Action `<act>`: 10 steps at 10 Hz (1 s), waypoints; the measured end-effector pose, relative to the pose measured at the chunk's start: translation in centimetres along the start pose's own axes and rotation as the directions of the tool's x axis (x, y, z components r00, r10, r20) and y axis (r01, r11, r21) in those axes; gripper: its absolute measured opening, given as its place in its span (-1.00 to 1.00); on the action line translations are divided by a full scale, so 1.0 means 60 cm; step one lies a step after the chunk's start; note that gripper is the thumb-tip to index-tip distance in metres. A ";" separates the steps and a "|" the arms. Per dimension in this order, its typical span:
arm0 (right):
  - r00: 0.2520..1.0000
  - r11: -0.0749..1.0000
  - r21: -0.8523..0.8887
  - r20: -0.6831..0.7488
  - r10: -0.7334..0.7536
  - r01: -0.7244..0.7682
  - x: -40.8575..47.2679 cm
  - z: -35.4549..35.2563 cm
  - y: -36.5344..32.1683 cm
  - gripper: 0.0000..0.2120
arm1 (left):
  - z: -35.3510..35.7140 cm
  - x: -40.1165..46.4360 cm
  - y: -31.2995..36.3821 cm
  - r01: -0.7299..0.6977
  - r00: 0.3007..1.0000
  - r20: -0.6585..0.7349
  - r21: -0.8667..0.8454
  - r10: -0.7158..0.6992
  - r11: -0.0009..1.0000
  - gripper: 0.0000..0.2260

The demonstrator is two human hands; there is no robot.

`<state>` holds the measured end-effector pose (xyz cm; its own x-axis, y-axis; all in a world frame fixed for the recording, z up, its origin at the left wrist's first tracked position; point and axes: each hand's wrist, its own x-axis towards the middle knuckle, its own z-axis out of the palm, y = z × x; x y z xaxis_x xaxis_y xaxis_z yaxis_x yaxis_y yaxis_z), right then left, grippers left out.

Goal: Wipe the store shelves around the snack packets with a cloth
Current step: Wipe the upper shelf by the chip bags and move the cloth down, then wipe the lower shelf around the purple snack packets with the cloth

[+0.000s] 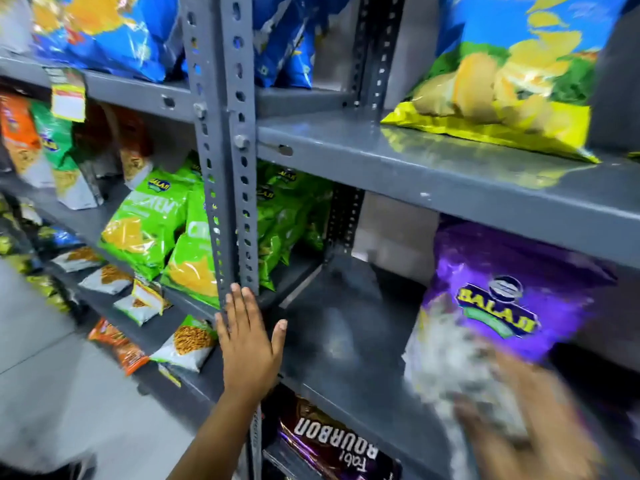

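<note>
My left hand (247, 344) lies flat with its fingers apart against the front edge of the grey metal shelf (346, 341), its fingertips at the foot of the perforated upright post (228, 168). It holds nothing. A purple snack packet (502, 306) leans at the right of this shelf. My right hand (526, 427) is blurred by motion at the lower right, and its fingers wrap the packet's pale lower end. No cloth shows in the view.
Green snack packets (149, 223) fill the shelf left of the post and just behind it. A blue and yellow chips packet (502, 81) stands on the shelf above (450, 188). A Bourbon biscuit pack (332, 445) lies on the shelf below. Small packets line the lower left shelves beside the grey floor (52, 375).
</note>
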<state>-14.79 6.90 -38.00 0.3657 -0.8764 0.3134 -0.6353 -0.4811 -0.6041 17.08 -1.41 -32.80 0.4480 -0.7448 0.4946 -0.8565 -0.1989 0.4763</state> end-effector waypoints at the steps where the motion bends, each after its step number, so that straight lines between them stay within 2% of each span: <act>1: 0.962 0.989 -0.048 -0.226 -0.151 0.143 0.221 -0.026 -0.151 -0.61 | 0.014 0.012 -0.006 -0.034 0.999 -0.040 0.014 0.034 0.999 -0.32; 2: 0.994 0.996 0.008 -0.064 0.092 -0.092 0.337 0.016 -0.136 -0.63 | 0.028 0.013 -0.011 -0.052 0.994 -0.094 -0.002 0.052 0.999 -0.35; 3: 0.948 0.948 -0.029 0.019 0.318 -0.317 0.496 0.045 -0.092 -0.70 | 0.038 0.015 -0.013 -0.029 0.995 -0.100 -0.049 0.024 0.998 -0.37; 4: 0.895 0.877 -0.195 -0.005 0.447 -0.439 0.573 0.076 -0.021 -0.59 | 0.045 0.015 -0.014 -0.023 0.993 -0.115 -0.098 0.012 0.995 -0.37; 5: 0.767 0.783 -0.316 0.204 0.608 -0.536 0.571 0.125 0.045 -0.36 | 0.050 0.014 -0.018 -0.045 0.991 -0.127 -0.111 0.030 0.993 -0.38; 6: 0.832 0.759 -0.545 0.183 0.523 -0.357 0.561 0.149 0.084 -0.24 | 0.051 0.012 -0.023 -0.054 0.992 -0.120 -0.112 0.040 0.992 -0.37; 7: 0.952 0.829 -0.542 0.157 0.262 -0.139 0.505 0.157 0.046 -0.41 | 0.051 0.013 -0.022 -0.057 0.992 -0.120 -0.114 0.043 0.992 -0.38; 8: 0.970 0.905 -0.366 0.023 0.240 -0.215 0.457 0.147 -0.030 -0.67 | 0.049 0.012 -0.020 -0.053 0.994 -0.101 -0.132 0.040 0.990 -0.38; 9: 0.855 0.860 -0.032 -0.142 0.500 -0.508 0.501 0.125 -0.025 -0.74 | 0.048 0.012 -0.023 -0.061 0.995 -0.090 -0.138 0.048 0.989 -0.39; 10: 0.793 0.795 -0.007 -0.062 0.606 -0.607 0.554 0.108 0.025 -0.62 | 0.049 0.014 -0.023 -0.062 0.995 -0.084 -0.124 0.051 0.990 -0.39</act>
<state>0.81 -22.83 -33.25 -0.1368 -0.9880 -0.0716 -0.7318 0.1495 -0.6649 17.88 -3.64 -35.21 0.4234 -0.6979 0.5777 -0.8440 -0.0721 0.5315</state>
